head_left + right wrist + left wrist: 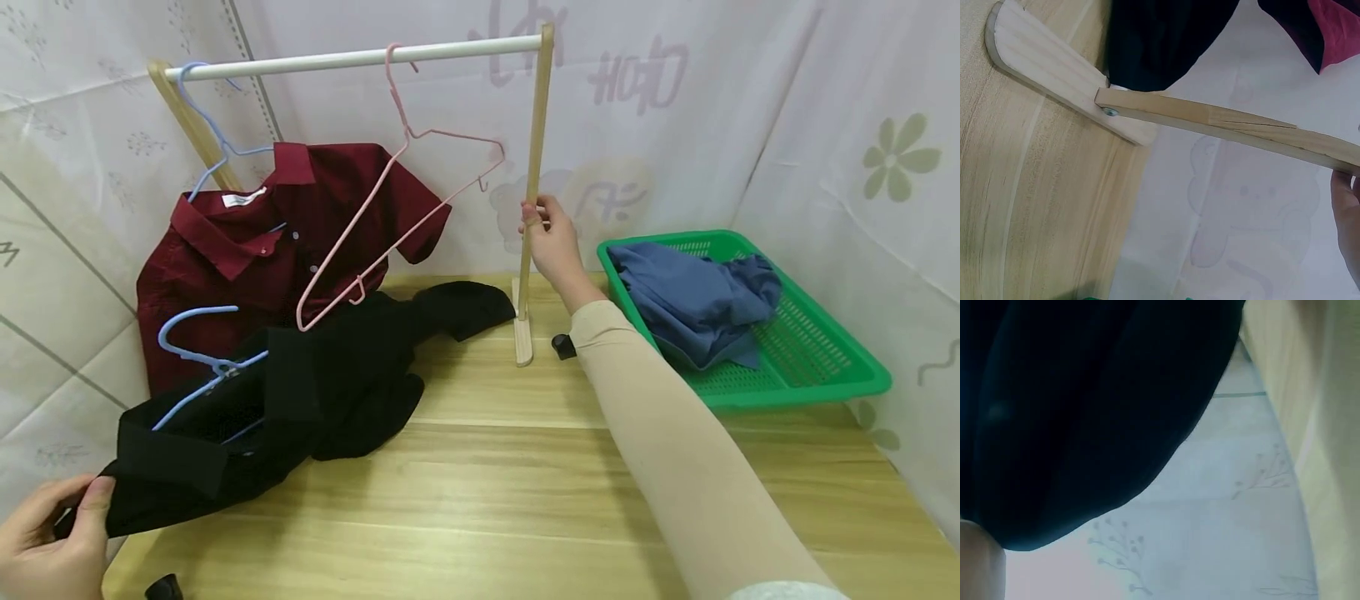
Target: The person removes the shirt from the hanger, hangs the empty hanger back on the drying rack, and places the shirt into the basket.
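Observation:
A black shirt [360, 367] on a blue hanger [197, 357] lies slanted across the table's left side. My left hand [60, 537] pinches its near shoulder between thumb and fingers; in the left wrist view the dark cloth [1085, 412] fills the upper left. My right hand [557, 242] grips the right wooden post [537, 158] of a small clothes rack, thumb in front. In the right wrist view part of that hand [1347, 219] shows at the right edge, against the post. A pink hanger [352, 221] hangs bare from the white rod [330, 60].
A dark red shirt [247, 250] hangs on another blue hanger [213, 125] at the rod's left end. At right, a green basket [840, 367] holds a crumpled blue garment [697, 292]. Small black pieces [564, 346] sit by the rack foot and near the table's front left edge.

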Tool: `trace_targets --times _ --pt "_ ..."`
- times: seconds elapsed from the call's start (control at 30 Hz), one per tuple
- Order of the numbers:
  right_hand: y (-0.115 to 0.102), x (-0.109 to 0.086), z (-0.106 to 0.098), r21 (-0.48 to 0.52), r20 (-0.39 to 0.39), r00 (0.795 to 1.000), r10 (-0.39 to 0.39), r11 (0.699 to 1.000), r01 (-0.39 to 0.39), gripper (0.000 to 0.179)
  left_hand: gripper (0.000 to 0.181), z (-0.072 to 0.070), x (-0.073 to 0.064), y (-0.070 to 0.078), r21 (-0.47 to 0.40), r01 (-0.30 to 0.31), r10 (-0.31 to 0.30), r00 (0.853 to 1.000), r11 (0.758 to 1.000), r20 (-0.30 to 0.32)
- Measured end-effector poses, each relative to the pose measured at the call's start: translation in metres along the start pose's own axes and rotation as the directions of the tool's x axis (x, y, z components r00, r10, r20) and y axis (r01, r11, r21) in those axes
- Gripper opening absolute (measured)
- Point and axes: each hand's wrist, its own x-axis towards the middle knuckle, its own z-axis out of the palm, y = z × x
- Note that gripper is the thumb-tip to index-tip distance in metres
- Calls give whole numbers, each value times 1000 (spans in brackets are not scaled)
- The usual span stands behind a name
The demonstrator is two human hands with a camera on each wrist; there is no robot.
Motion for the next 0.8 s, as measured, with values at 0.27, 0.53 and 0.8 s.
trace_targets --times 0.27,0.53,0.8 --pt "2 2 0 10 1 1000 5 1000 -5 49 16 6 3 17 -318 -218 265 958 923 112" --pt "-24 -6 -16 -142 11 992 128 982 -125 67 9 30 7 74 -493 -264 331 942 829 52" --pt "-105 -80 -61 -251 331 943 25 966 62 56 13 64 32 130 -397 -354 350 933 847 -85"
